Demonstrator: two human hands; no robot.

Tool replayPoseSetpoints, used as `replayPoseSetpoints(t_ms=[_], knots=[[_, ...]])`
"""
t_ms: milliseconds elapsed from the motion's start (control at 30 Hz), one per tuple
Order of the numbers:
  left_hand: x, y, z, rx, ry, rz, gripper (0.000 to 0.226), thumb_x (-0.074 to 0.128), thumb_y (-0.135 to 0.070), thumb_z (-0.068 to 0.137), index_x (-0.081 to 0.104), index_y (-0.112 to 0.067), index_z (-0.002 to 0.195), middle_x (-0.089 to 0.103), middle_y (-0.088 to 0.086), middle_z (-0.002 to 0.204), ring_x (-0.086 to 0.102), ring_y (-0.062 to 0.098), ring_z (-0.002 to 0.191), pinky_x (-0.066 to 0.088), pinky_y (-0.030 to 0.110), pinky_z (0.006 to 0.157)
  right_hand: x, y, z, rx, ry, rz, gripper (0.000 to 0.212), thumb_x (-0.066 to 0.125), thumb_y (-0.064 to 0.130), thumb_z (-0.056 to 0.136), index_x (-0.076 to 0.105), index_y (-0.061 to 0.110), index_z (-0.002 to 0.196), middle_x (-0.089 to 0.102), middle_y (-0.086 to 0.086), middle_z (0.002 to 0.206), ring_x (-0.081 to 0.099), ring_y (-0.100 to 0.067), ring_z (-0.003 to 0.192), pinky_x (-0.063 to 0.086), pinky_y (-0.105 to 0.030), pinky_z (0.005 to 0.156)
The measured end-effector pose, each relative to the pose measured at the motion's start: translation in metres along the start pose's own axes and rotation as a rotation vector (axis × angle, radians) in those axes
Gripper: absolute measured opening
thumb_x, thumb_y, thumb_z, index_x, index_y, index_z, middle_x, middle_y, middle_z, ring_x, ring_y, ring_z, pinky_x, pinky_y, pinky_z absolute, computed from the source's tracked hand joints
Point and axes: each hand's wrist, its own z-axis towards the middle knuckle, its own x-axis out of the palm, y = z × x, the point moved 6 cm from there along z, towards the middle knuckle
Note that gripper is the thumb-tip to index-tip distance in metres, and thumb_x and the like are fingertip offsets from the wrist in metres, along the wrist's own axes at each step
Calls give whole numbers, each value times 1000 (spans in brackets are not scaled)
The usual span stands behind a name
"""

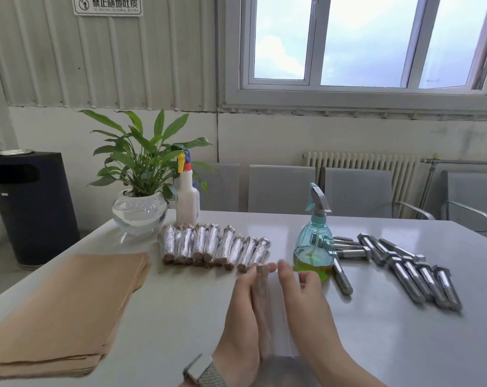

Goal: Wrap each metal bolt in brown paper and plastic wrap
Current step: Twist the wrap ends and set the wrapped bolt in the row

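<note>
Near the table's front edge, both flat, unclenched hands, left hand and right hand, roll a paper-wrapped bolt between them on plastic wrap. I'd keep the film taut and roll evenly. Bare bolts wait toward the right edge.

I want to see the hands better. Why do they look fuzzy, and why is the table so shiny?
Head view: the left hand and right hand are smeared by motion blur; the table reflects daylight from the window; the wide lens bends the wall's lines.
</note>
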Motion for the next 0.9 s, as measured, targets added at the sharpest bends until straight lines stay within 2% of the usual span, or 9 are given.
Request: replayPoseSetpoints(t_ms=[100,167,333,400,533,700,767,833,900], knots=[[-5,-2,6,59,-15,133,41,40,-34,96,74,-10,101,72,19,100,68,29,92,53,35,73,6,-4,3,45,125,190,57,53,72,78,67,23,104,72,5,97,68,-13,91,53,-40,87],[-9,-13,8,208,-53,331,31,43,-29,101,71,-14,99,73,12,97,70,23,93,53,35,78,8,-2,1,69,229,271,52,59,67,75,73,22,98,76,2,94,71,-17,91,53,-46,92],[-12,-28,7,406,-95,571,36,58,-52,81,61,-19,96,71,-4,83,68,11,79,51,22,71,3,-6,0,78,274,385,59,61,65,70,63,23,110,74,4,98,71,-10,88,55,-35,78],[-16,-32,5,462,-111,551,38,66,-52,75,60,-23,99,69,-7,82,67,6,75,49,15,65,5,-6,-3,73,270,360,63,63,65,68,58,20,111,72,2,100,71,-7,86,53,-27,72],[-14,-21,4,347,-57,337,35,73,-53,74,64,-28,98,74,3,92,72,17,88,54,28,71,6,-4,-6,30,193,325,64,63,69,66,54,22,108,69,5,98,68,1,80,51,-17,65],[-7,-8,3,215,-53,248,37,46,-42,98,74,-19,102,73,10,106,68,24,103,51,41,93,12,-7,-2,-15,183,289,65,45,77,76,65,23,107,73,3,100,69,-10,94,53,-32,84],[-8,-15,1,361,-137,478,34,40,-40,97,71,-24,100,72,-1,102,65,13,103,46,34,94,12,-2,-1,-60,198,282,61,41,71,79,72,22,97,75,5,91,70,-7,87,51,-19,71],[-4,-27,-5,540,-213,797,29,35,-45,98,60,-33,89,66,-8,92,58,-1,91,41,18,81,9,-1,-1,-98,147,220,62,40,72,80,70,20,95,74,6,89,69,-6,86,50,-22,71],[-2,-31,-9,602,-270,953,29,32,-52,94,51,-33,83,61,-8,86,55,2,85,38,14,71,6,-2,-1,-122,64,153,65,40,77,76,65,21,95,71,7,87,66,-4,83,49,-28,74]])
